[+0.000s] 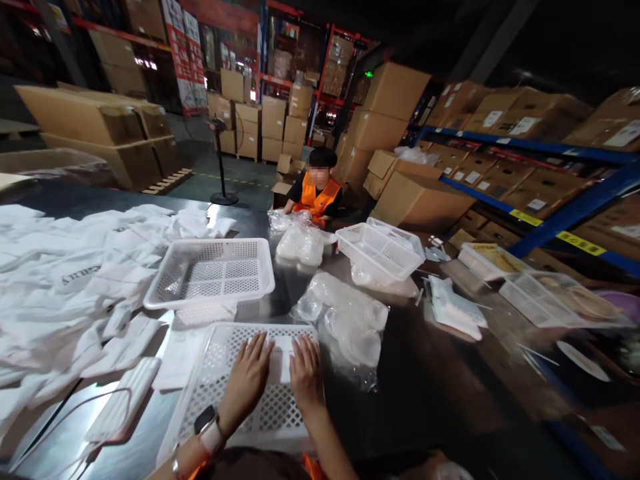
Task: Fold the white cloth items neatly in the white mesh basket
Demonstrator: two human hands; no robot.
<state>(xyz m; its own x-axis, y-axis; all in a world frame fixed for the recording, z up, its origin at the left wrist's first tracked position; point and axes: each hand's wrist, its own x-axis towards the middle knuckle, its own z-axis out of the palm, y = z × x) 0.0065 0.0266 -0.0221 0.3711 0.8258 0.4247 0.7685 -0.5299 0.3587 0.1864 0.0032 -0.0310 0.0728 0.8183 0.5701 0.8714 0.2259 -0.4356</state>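
My left hand (247,381) and my right hand (305,372) lie flat, fingers stretched out, on a small white folded piece (281,357) inside a white perforated plastic basket (220,393) in front of me. The piece sits between the two hands and is partly covered by them. A dark smartwatch on a white band (207,427) is on my left wrist. Neither hand grips anything.
Another white basket (213,272) stands just beyond, a third (380,248) at centre right. White folded garments (75,273) pile up on the left, clear plastic bags (350,313) on the dark table. A person in an orange vest (317,190) works at the far end. Cardboard boxes fill shelves on the right.
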